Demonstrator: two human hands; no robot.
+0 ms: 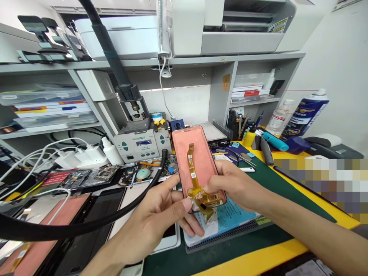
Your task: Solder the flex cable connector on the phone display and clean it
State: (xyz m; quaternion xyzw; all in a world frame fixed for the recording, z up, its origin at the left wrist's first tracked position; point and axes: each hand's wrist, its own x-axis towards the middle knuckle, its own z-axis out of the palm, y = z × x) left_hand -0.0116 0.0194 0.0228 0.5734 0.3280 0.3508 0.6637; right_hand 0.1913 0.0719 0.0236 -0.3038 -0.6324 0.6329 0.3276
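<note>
a flat rectangular panel with a salmon-pink back and a thin dark rim [204, 153] is at the centre of the frame, tilted, its pink side facing the camera. a shiny amber ribbon cable with small printed labels [194, 179] runs down the pink back and widens near the lower edge, where a dark olive flap [207, 213] hangs past the rim.

both hands grasp the panel. the left hand [165, 209] has its thumb at the lower left corner, beside the wide end of the cable, with fingers spread behind and below. the right hand [234, 184] grips the right edge, its thumb lying over the wide part of the cable; its other fingers are mostly hidden.

beneath the hands, right of the frame's centre bottom, a blue and white printed sheet [235, 219] lies on a dark green mat [290, 203]. a thick black hose [94, 227] curves across the lower left, over another pink-backed panel [67, 212]. left of centre stands a grey control unit with a small blue display [137, 151]. toward the right are a small yellow plastic bottle [249, 138] and a dark blue spray can with a white cap [305, 115].
</note>
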